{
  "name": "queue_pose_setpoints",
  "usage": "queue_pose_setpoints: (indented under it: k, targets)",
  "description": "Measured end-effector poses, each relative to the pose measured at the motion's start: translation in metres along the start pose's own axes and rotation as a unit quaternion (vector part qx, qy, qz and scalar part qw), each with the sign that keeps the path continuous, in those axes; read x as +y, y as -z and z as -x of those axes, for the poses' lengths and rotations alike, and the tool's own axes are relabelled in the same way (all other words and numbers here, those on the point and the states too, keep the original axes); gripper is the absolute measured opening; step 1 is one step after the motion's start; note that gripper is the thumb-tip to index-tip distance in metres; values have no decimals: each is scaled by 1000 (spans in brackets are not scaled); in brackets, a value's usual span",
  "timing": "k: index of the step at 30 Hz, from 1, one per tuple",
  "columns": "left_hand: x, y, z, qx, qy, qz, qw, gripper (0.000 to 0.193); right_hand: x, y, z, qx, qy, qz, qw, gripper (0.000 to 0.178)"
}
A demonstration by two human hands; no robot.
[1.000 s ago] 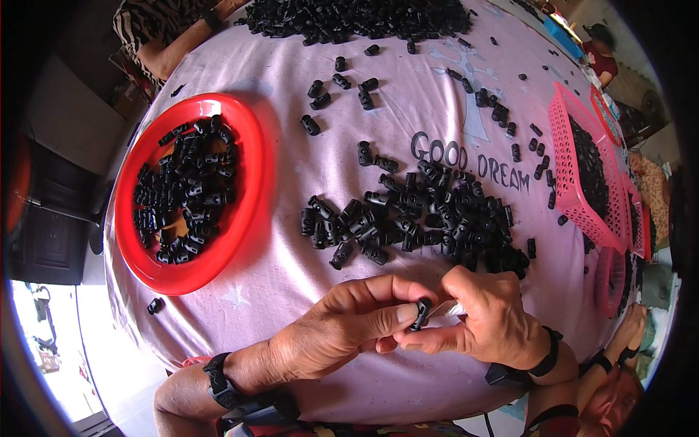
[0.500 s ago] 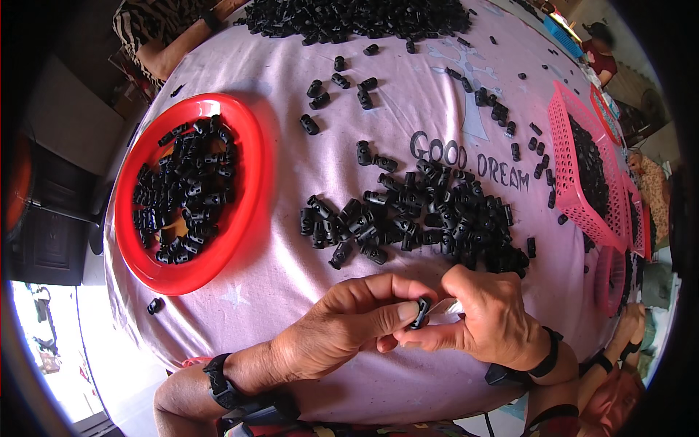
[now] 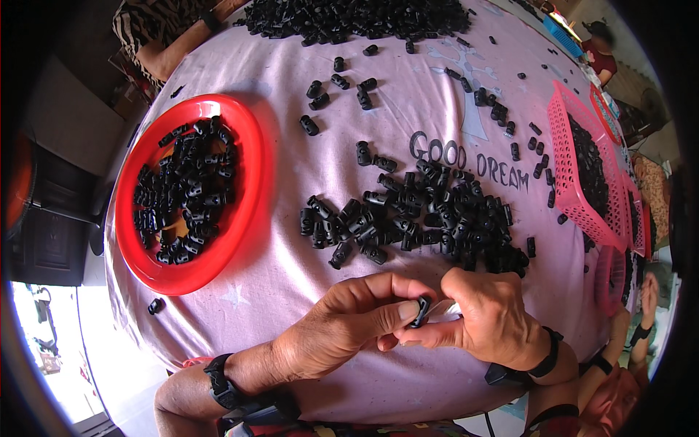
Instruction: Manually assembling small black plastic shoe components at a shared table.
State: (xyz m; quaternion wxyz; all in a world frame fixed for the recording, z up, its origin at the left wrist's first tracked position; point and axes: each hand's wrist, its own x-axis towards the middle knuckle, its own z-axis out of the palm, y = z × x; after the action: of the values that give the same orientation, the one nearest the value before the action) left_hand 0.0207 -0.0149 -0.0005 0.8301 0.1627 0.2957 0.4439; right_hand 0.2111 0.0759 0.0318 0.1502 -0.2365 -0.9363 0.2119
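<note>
Close to the table's near edge, my left hand [image 3: 349, 320] pinches a black plastic cord lock [image 3: 419, 312] between thumb and fingers. My right hand [image 3: 489, 320] touches it from the other side, its fingers closed on a thin, pale blade-like tool [image 3: 445, 312] whose tip meets the cord lock. Most of the tool is hidden inside my right hand. Just beyond my hands lies a loose heap of black cord locks [image 3: 437, 215]. To the left, a red round tray [image 3: 247, 240] holds several more of them.
A larger pile of black pieces [image 3: 357, 18] covers the far end of the pink cloth [image 3: 291, 146]. Pink baskets [image 3: 575, 182] line the right side. Single cord locks lie scattered between. Other people sit at the far left, far right and near right, where a raised hand [image 3: 648, 295] shows.
My hands hold almost the same pose on the cord lock. At the near right, another person's hands have moved apart, one lifting upward.
</note>
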Motion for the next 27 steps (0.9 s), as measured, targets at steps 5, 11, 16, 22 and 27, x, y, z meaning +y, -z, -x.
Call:
queue_pose_setpoints:
  k: [5, 11, 16, 22, 27]
  targets:
    - [2, -3, 0, 17, 2, -16, 1000, 28, 0, -1, 0, 19, 4, 1, 1000, 57]
    - [2, -3, 1, 14, 10, -11, 1000, 28, 0, 0, 0, 9, -8, -3, 1000, 57]
    - [4, -4, 0, 14, 14, -23, 1000, 26, -1, 0, -1, 6, -8, 1, 1000, 56]
    - [7, -7, 2, 23, 15, -36, 999, 25, -1, 1, 0, 6, -14, -1, 1000, 56]
    - [5, -4, 1, 19, 15, -29, 999, 26, -1, -2, -1, 16, -11, -2, 1000, 56]
